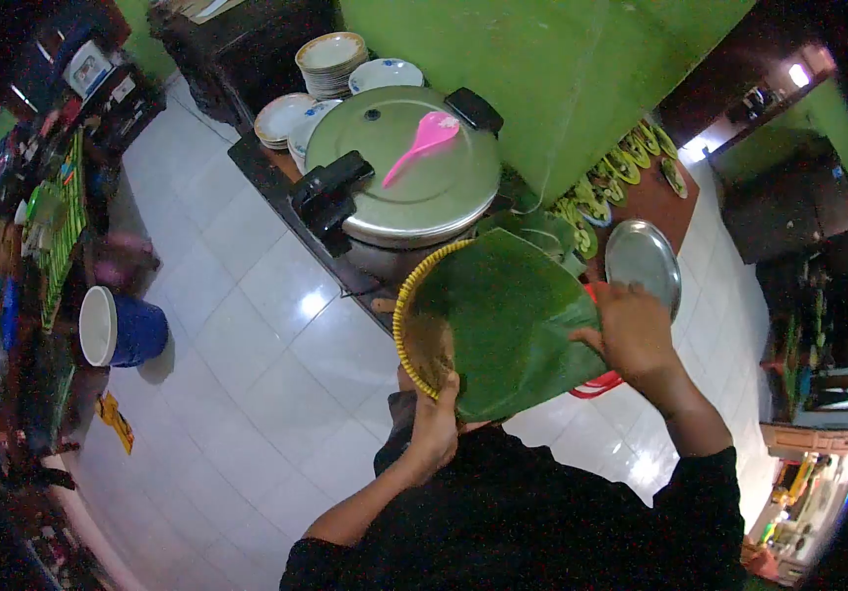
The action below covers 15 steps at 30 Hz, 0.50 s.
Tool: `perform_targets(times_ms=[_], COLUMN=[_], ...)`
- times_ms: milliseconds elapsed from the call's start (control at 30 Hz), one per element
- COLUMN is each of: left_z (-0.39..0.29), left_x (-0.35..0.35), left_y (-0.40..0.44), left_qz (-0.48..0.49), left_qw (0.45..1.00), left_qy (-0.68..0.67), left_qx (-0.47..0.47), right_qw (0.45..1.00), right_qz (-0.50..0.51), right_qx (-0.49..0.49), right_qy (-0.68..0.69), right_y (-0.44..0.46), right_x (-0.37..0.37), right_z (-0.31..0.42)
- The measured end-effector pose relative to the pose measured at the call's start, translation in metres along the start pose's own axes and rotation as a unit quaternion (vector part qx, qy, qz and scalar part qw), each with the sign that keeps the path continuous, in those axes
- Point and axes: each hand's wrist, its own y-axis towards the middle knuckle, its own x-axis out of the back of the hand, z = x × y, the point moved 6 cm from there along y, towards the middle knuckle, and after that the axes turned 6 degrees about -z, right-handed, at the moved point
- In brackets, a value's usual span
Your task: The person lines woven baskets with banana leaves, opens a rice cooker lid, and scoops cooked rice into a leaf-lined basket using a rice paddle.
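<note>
A round woven basket (406, 313) with a yellow rim is held in front of my body. My left hand (436, 424) is closed on its near rim, the thumb over the edge. A large green banana leaf (503, 320) lies across the basket and covers most of its inside. At the leaf's right edge is my right hand (633, 330), its thumb against the leaf and its other fingers pointing away; the fingertips are blurred. Beyond the basket stands a large metal pot (355, 212) with its lid on, and a pink rice paddle (424, 143) rests on the lid.
Stacked plates (330, 54) stand behind the pot. An oval metal tray (644, 261) is near my right hand, with several leaf-lined plates (621, 167) beyond it. Something red (596, 384) shows beneath the leaf. A blue bucket (138, 330) stands on the tiled floor at left.
</note>
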Motion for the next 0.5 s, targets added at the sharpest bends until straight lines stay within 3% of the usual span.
perform_targets(times_ms=[67,167,267,367,467,500], left_z=[0.000,-0.003,-0.003,-0.001,0.000,0.003], left_x=[0.000,-0.004,-0.003,-0.002,-0.004,-0.001], left_y=[0.001,0.000,0.003,0.004,0.000,0.001], left_qz=[0.000,0.018,0.034,0.026,0.012,0.010], left_qw=[1.000,0.999,0.999,0.999,1.000,1.000], left_qy=[-0.022,-0.032,-0.020,-0.014,-0.007,0.005], left_qx=[0.005,0.007,0.006,0.013,0.012,0.006], right_qw=[0.972,0.956,0.949,0.944,0.929,0.923], right_qz=[-0.217,-0.100,-0.018,0.105,0.053,0.064], right_qx=[0.029,0.272,0.312,0.282,0.356,0.354], right_qy=[-0.083,0.040,0.039,-0.132,-0.087,-0.135], right_y=[-0.011,-0.014,-0.003,0.012,0.003,0.004], right_x=[0.024,-0.018,-0.063,-0.086,-0.095,-0.103], right_z=[0.020,0.064,0.084,0.084,0.102,0.102])
